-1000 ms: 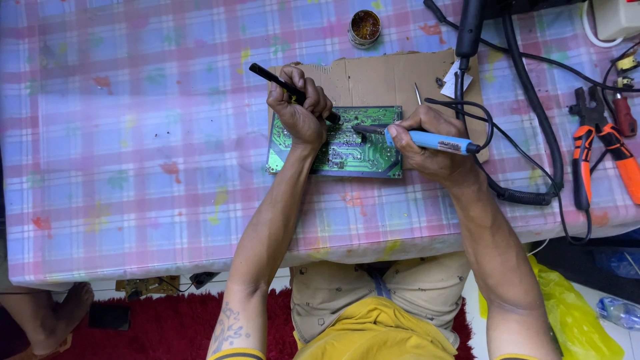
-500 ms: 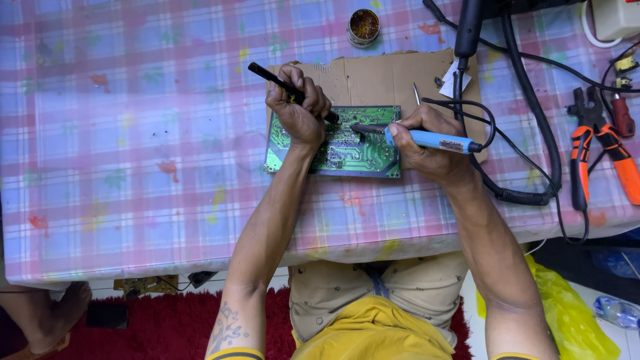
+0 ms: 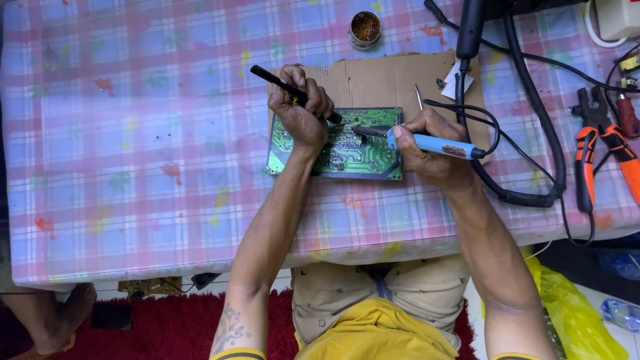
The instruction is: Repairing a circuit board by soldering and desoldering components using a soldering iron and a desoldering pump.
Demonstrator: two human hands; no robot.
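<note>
A green circuit board (image 3: 360, 157) lies on a sheet of brown cardboard (image 3: 383, 80) on the table. My left hand (image 3: 301, 113) rests on the board's left part and grips a thin black tool (image 3: 273, 78) whose handle sticks out to the upper left. My right hand (image 3: 427, 150) holds a blue-handled soldering iron (image 3: 430, 143); its dark tip (image 3: 363, 131) points left and meets the board near the black tool's end. The iron's black cord (image 3: 490, 130) loops off to the right.
A pink and blue checked cloth (image 3: 133, 133) covers the table. A small round tin (image 3: 365, 28) stands behind the cardboard. Thick black cables (image 3: 533, 120) and orange-handled pliers (image 3: 603, 157) lie at the right. Another person's bare foot (image 3: 60, 320) rests on red carpet, lower left.
Both hands and their tools stay on the board in almost the same place; only slight shifts show.
</note>
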